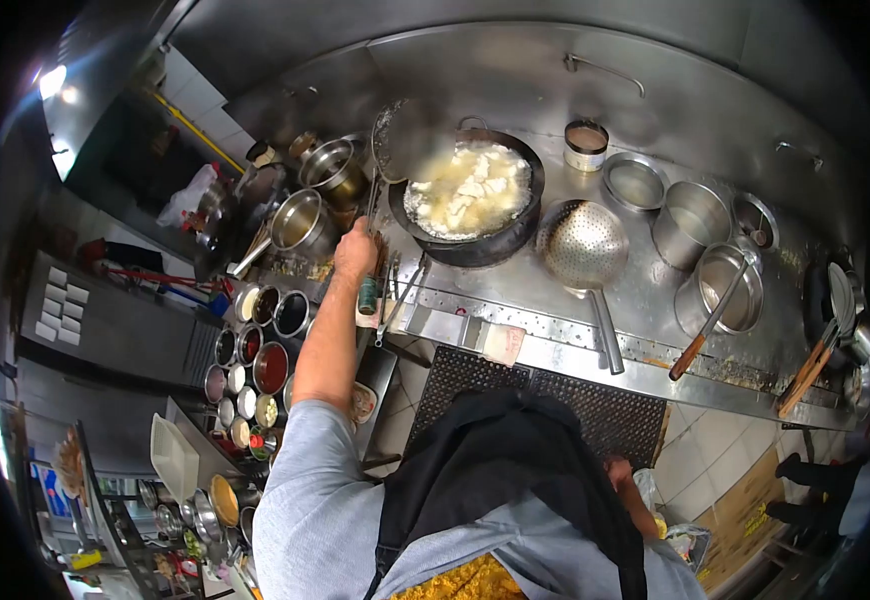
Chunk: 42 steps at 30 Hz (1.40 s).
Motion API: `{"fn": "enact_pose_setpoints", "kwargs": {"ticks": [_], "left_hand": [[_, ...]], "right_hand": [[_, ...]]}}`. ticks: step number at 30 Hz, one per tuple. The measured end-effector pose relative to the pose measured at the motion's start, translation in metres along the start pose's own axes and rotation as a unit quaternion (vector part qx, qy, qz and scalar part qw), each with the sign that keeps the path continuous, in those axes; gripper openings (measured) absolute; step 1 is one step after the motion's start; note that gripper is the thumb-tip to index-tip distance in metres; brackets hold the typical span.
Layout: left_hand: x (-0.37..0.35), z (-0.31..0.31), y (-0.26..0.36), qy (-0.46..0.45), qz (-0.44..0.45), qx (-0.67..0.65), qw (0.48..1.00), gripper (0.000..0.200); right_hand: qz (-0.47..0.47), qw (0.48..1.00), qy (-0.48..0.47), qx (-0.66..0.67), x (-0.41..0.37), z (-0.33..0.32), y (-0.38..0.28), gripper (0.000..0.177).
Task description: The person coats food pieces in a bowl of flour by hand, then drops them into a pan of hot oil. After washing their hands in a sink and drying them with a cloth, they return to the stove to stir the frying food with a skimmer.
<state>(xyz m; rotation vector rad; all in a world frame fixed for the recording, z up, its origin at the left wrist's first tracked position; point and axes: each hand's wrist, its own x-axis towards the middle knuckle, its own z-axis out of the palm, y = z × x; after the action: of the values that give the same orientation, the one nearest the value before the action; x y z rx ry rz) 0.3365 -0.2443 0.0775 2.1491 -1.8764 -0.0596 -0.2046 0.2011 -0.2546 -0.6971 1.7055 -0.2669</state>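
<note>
My left hand [355, 252] is closed around the handle of a long-handled strainer [385, 135], whose round head is tilted up at the left rim of a wok [533, 205]. Part of the strainer head is blurred against the steam. In the wok, pale food pieces [480, 185] sit in bubbling oil. Low beside my body on the right is my right hand [617, 470], partly hidden by the black apron [505, 440]; its fingers are not clear. A perforated skimmer [582, 243] rests on the steel counter right of the wok, handle toward me.
Metal pots [300, 222] stand left of my left hand. Several steel containers [693, 225] and a tin can [586, 146] occupy the counter's right side. Sauce and seasoning bowls [271, 367] cluster at left. Another person's legs [815, 490] show at far right.
</note>
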Motion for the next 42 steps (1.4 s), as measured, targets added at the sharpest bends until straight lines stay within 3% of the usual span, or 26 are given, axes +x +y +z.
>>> {"fn": "enact_pose_setpoints", "kwargs": {"ticks": [8, 10, 11, 13, 14, 15, 16, 21, 25, 33, 40, 42], "left_hand": [[0.016, 0.013, -0.033, -0.077, -0.033, 0.098, 0.992, 0.036], [0.023, 0.016, -0.039, -0.28, 0.019, 0.105, 0.954, 0.035], [0.019, 0.01, -0.03, -0.281, 0.02, 0.106, 0.954, 0.035], [0.008, 0.0, -0.013, -0.368, -0.057, -0.019, 0.928, 0.031], [0.003, 0.002, -0.013, -0.368, -0.056, -0.019, 0.928, 0.031], [-0.005, 0.006, -0.013, -0.374, -0.096, -0.146, 0.911, 0.031], [-0.013, 0.008, -0.012, -0.373, -0.134, -0.272, 0.877, 0.032], [-0.064, 0.017, -0.009, -0.309, -0.166, -0.44, 0.827, 0.038], [-0.09, 0.013, -0.004, -0.264, -0.172, -0.509, 0.801, 0.044], [-0.087, 0.004, -0.005, -0.192, -0.115, -0.455, 0.862, 0.045], [-0.074, -0.006, 0.015, -0.114, -0.05, -0.299, 0.946, 0.043], [-0.068, -0.005, 0.016, -0.09, -0.02, -0.261, 0.961, 0.043]], "right_hand": [[0.1, 0.985, -0.003, 0.14, 0.022, -0.011, 0.018, 0.031], [0.131, 0.976, 0.003, 0.176, 0.026, -0.011, 0.024, 0.033], [0.126, 0.976, 0.016, 0.179, 0.024, -0.012, 0.02, 0.033], [0.12, 0.975, 0.029, 0.184, 0.02, -0.01, 0.016, 0.034], [0.115, 0.974, 0.029, 0.191, 0.018, -0.009, 0.016, 0.034], [0.109, 0.974, 0.029, 0.197, 0.016, -0.008, 0.017, 0.035], [0.108, 0.974, 0.031, 0.198, 0.016, -0.008, 0.02, 0.035], [-0.075, 0.996, -0.052, 0.007, 0.036, -0.003, 0.072, 0.03], [-0.024, 0.999, -0.045, -0.001, 0.029, -0.01, 0.061, 0.029], [0.128, 0.978, 0.008, 0.163, 0.022, -0.027, -0.002, 0.026], [0.087, 0.983, 0.01, 0.162, 0.037, -0.025, -0.007, 0.036], [-0.005, 1.0, -0.003, 0.029, 0.036, -0.02, 0.001, 0.037]]}}
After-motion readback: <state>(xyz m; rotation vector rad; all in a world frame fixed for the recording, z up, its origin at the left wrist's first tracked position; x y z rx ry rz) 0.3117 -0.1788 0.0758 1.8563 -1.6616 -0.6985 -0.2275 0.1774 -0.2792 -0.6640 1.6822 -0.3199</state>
